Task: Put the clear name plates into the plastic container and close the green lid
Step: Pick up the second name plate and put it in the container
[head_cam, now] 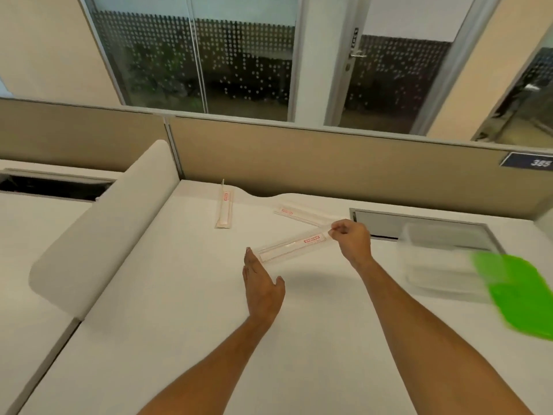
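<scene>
My right hand [353, 241] pinches the right end of a clear name plate [291, 246] with a red label, held just above the white desk. My left hand [261, 287] is flat and open, fingers together, its fingertips at the plate's left end. Two more clear name plates lie farther back: one [224, 211] near the partition, another [302, 215] behind my right hand. The clear plastic container [440, 259] stands at the right, blurred, with the green lid [520, 298] lying against its right side.
A beige partition [329, 163] runs along the desk's back edge. A padded white divider [101, 229] borders the desk on the left. A grey cable hatch [419, 226] sits behind the container. A dark number sign [528, 160] hangs on the partition.
</scene>
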